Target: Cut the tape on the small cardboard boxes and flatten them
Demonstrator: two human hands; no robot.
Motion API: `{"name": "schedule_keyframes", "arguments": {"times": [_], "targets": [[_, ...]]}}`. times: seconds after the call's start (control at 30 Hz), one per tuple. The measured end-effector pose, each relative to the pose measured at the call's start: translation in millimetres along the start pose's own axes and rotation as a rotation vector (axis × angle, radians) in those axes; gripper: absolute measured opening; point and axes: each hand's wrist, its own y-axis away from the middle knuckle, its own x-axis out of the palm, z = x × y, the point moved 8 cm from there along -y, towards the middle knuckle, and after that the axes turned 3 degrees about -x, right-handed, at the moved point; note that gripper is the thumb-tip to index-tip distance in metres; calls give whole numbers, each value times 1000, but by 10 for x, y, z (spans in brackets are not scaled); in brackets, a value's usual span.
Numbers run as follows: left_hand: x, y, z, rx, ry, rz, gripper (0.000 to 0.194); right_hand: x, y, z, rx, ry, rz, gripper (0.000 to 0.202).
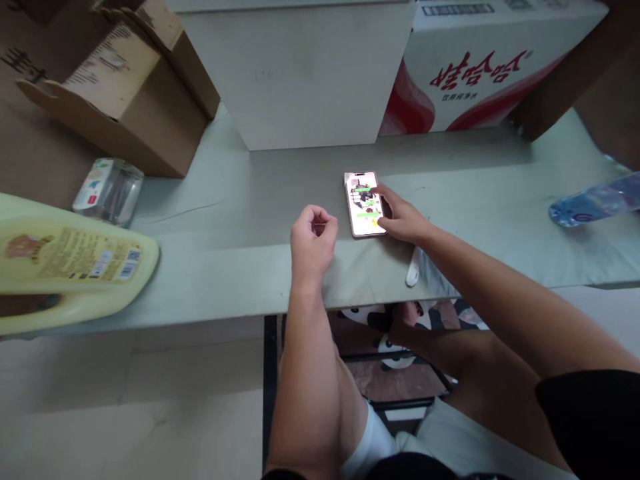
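Observation:
A smartphone with a lit screen lies face up on the cloth-covered table. At its right edge is my right hand, thumb and a finger over the screen's side; the other fingers are mostly hidden. My left hand is held to the left of the phone, apart from it, with fingers curled and the thumb against them. Whatever may be inside that left hand is too small or hidden to tell. Near my right wrist lies a narrow white piece beside clear plastic.
A white box and a red-and-white carton stand at the back. Brown cardboard boxes, a clear container and a yellow jug are on the left. A plastic bottle lies at right.

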Motion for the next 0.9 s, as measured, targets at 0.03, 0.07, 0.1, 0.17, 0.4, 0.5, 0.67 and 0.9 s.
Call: {"name": "schedule_keyframes", "arguments": {"times": [0.03,0.07,0.1,0.17,0.4,0.5,0.67,0.9], "targets": [[0,1,1,3,2,1,14,5,0,-5,6,-4,4,77],[-2,2,1,6,3,1,14,7,1,-14,15,-10,3,77],[-2,3,1,7,3,2,14,7,2,-22,22,-13,0,77],[-3,7,-1,9,5,2,14,7,2,-23,17,-13,-1,78],[1,12,-18,4,-1,1,15,8,-1,3,-28,-10,5,79],[3,9,-17,3,2,2,16,13,-3,22,-43,12,12,79],[3,4,-15,10,1,3,15,13,1,27,-19,24,16,79],[3,18,-23,10,5,5,15,7,11,35,-1,20,15,79]]}}
